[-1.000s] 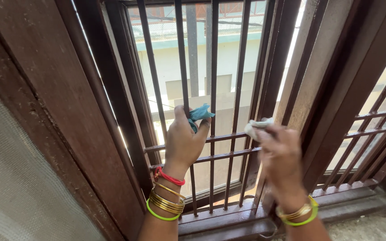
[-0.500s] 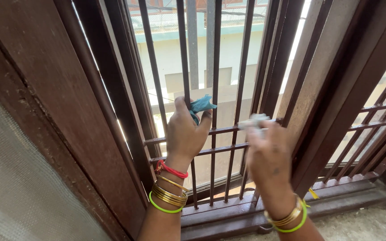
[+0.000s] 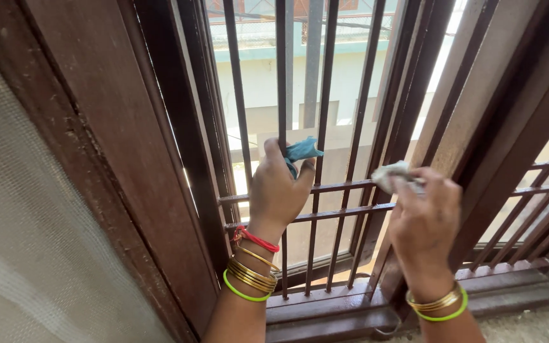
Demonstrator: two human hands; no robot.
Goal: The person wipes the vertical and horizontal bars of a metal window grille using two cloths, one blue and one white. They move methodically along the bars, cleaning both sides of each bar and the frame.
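At the far left edge of the window hangs a pale woven mesh screen, coarse and slightly sagging, set against a broad brown wooden frame whose paint is dull and speckled with small chips. To its right stands the window grille: thin, straight, dark brown metal bars running upright, crossed low down by two flat horizontal rails.

The left hand is closed around one upright bar just above the upper rail, fingers curled tight, with a crumpled teal cloth pinched between thumb and fingers and pressed against the bar. Its wrist carries a red thread band, thin gold bangles and a bright green bangle.

Further right, the right hand is curled shut on a small bunched white cloth, soft and wrinkled, held against the right end of the upper rail where it meets the next frame post. That wrist wears gold bangles and a green one.

Beyond it rises a weathered post, tan and brown, streaked and rough. A second grille section of the same slim bars fills the right edge.

Along the bottom runs a stepped brown sill track, dusty, and a grainy stone ledge lies at the lower right corner. Through the bars, sunlit pale building walls with a blue-green band show outside.
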